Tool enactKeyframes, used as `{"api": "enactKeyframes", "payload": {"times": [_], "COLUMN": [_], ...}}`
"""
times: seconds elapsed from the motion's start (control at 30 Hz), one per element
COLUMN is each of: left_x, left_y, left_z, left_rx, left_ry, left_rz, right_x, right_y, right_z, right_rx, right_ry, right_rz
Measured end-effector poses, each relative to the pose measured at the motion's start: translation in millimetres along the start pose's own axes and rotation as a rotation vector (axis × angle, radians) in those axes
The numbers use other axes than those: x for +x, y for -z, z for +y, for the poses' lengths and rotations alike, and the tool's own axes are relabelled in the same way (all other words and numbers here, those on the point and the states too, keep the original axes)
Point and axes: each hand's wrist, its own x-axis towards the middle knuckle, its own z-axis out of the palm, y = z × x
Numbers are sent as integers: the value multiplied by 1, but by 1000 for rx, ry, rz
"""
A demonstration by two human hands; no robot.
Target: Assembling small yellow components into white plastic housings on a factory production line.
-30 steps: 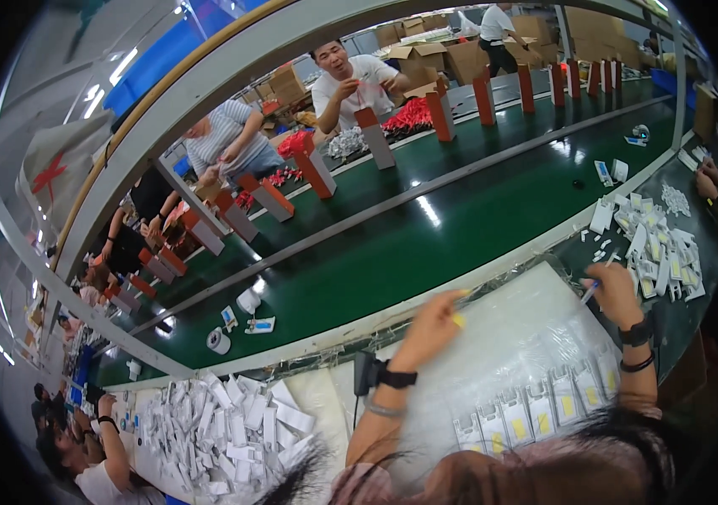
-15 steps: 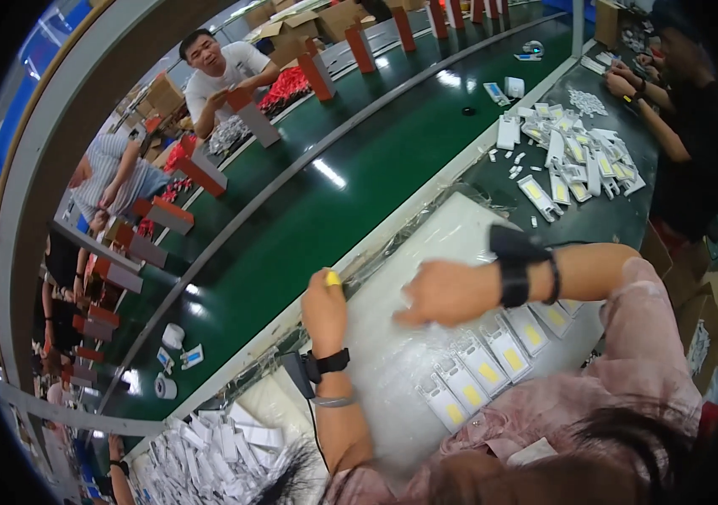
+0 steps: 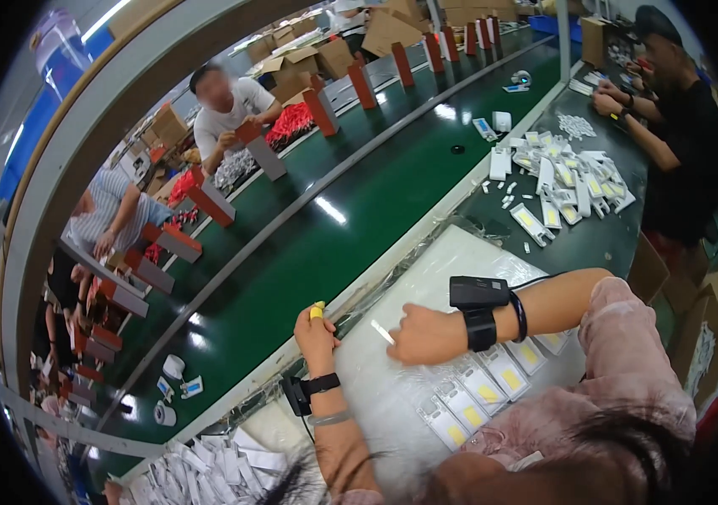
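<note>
My right hand (image 3: pixel 430 335) is closed above the pale, film-covered work surface (image 3: pixel 367 396), pinching a thin white strip (image 3: pixel 382 332) that sticks out toward my left hand. A little to the left, my left hand (image 3: pixel 315 335) is curled near the edge of the green belt, with a yellow cover (image 3: pixel 317 310) on one finger. Whatever its fingers may hold is hidden. Below my right wrist, several flat white casings with yellow panels (image 3: pixel 487 393) lie side by side in a slanting row, partly covered by my right forearm and sleeve.
A green conveyor belt (image 3: pixel 291 261) runs diagonally beyond the surface, carrying upright orange-and-grey boxes (image 3: pixel 266 157) along its far side. A pile of white casings (image 3: pixel 573 172) lies at the right, near a co-worker (image 3: pixel 683 126). More white parts (image 3: pixel 207 471) are heaped at lower left.
My right hand has come nearer to me, its fingers now closed, and the white strip shows in them. My left hand has turned slightly. The whole view has shifted a little.
</note>
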Motion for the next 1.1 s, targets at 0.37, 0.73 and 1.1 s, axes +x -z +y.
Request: {"api": "enactKeyframes", "payload": {"times": [0.37,0.73,1.1], "left_x": [-7,-7,-5], "left_y": [-9,-5,-3], "left_z": [2,4,3], "left_rx": [106,117,153], "left_ry": [-62,-66,-55], "left_rz": [13,6,11], "right_x": [3,9,-32], "right_y": [-14,-10,55], "right_z": [19,3,43], "right_rx": [132,238,76], "right_ry": [128,-25,-451], "right_rz": [149,-37,60]}}
